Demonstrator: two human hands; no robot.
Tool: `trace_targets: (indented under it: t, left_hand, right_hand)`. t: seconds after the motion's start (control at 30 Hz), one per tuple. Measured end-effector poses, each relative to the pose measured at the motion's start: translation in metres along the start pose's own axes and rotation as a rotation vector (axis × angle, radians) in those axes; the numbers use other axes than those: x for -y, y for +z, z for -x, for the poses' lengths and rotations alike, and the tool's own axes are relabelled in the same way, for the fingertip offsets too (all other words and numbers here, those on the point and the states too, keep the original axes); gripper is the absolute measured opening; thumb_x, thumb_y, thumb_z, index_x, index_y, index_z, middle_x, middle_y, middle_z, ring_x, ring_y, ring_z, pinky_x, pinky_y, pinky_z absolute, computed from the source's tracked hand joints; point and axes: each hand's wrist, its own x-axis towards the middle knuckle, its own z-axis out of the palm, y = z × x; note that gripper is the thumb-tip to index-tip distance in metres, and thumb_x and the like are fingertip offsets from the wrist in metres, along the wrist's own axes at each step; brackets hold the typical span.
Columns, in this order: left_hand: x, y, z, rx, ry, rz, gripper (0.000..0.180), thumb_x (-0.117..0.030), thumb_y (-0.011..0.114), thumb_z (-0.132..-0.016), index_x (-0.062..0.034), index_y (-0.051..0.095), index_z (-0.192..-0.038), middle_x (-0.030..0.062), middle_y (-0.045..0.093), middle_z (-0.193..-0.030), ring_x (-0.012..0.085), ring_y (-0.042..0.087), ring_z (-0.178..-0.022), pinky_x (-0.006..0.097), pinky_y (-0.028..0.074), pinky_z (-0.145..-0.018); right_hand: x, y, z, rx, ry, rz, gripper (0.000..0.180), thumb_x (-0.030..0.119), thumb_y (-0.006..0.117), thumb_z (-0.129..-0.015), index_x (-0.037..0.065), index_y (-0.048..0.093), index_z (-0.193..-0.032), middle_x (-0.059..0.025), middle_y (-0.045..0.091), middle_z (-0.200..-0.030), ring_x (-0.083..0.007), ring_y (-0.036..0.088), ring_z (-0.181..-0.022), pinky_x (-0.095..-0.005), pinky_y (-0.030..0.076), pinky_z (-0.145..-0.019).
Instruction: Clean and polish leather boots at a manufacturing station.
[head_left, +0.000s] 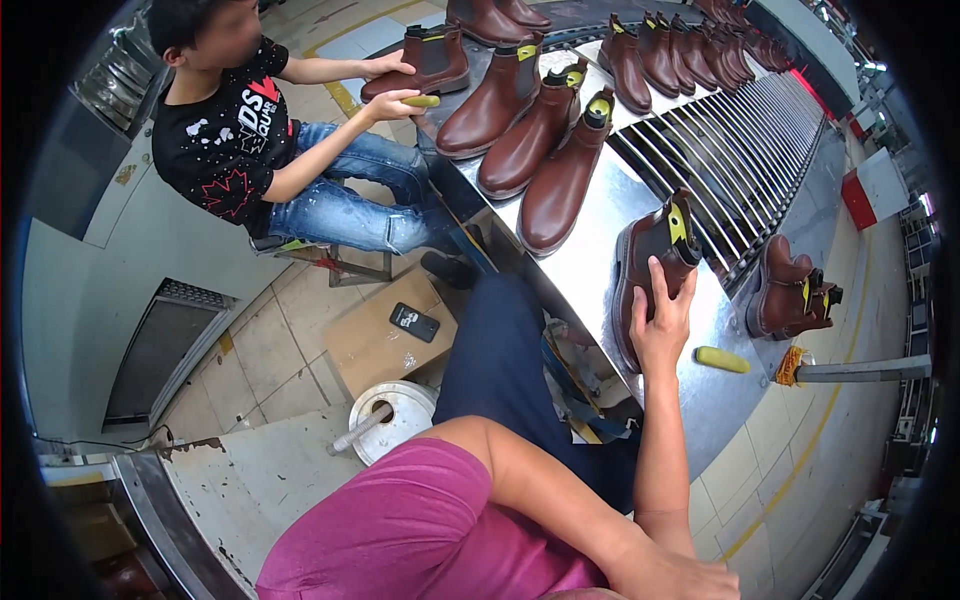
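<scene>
A brown leather ankle boot (640,270) with dark elastic side panels and a yellow-green pull tab stands on the metal table near its front edge. My right hand (662,320) grips its side, thumb and fingers spread along the leather close to the heel end. Beside that hand, on the tabletop, lies a yellow-green oblong pad (722,360). My left arm crosses my body toward the right. At the bottom edge my left hand (690,578) lies by my right forearm, partly cut off, its fingers hard to make out.
Several matching boots (565,190) line the metal table (600,270) and a roller conveyor (745,150). More boots (790,290) stand at the right. A seated co-worker (225,130) holds a boot (430,62) and a similar pad (420,101). Below are a white bucket (410,405), cardboard (350,350) and a phone (414,321).
</scene>
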Motion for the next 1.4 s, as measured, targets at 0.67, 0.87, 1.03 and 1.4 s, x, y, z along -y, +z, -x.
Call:
trace_targets:
  t: [0.67,0.87,1.03,1.4]
  left_hand:
    - [0.004,-0.025,0.006,0.090,-0.087,0.310,0.025,-0.025,0.057,-0.108,-0.0002,0.059,-0.106,0.0175,0.061,-0.103,0.0371,0.061,-0.094,0.047,0.050,-0.085]
    - [-0.023,-0.055,0.036,0.020,-0.321,0.329,0.009,-0.012,0.064,-0.091,-0.0062,0.067,-0.085,0.0121,0.064,-0.073,0.0336,0.065,-0.079,0.044,0.050,-0.071]
    - [0.011,-0.159,0.106,-0.503,-0.573,-0.668,0.006,-0.008,0.072,-0.091,-0.0038,0.069,-0.095,0.0100,0.067,-0.086,0.0319,0.065,-0.081,0.042,0.051,-0.076]
    - [0.002,-0.365,0.182,-0.428,-0.935,-2.040,0.089,-0.043,0.079,-0.086,-0.0060,0.041,-0.158,0.0198,0.045,-0.158,0.0429,0.033,-0.152,0.069,0.018,-0.121]
  right_hand:
    - [-0.005,0.001,0.003,-0.040,-0.003,0.044,0.058,0.011,0.076,-0.089,0.029,0.063,-0.143,-0.0235,0.043,-0.155,-0.0434,0.064,-0.122,-0.0456,0.058,-0.093]
    - [-0.010,0.000,0.005,-0.056,0.042,-0.048,0.068,0.012,0.080,-0.087,0.023,0.055,-0.150,-0.0256,0.043,-0.155,-0.0452,0.062,-0.125,-0.0460,0.058,-0.094]
    - [-0.017,0.007,0.012,-0.203,0.337,-0.446,0.078,0.019,0.085,-0.086,0.001,0.047,-0.152,-0.0262,0.054,-0.148,-0.0428,0.067,-0.118,-0.0453,0.057,-0.097]
    - [-0.020,0.004,0.014,0.043,0.357,-0.296,0.067,0.024,0.078,-0.094,-0.002,0.049,-0.149,-0.0263,0.068,-0.130,-0.0414,0.068,-0.117,-0.0427,0.052,-0.102]
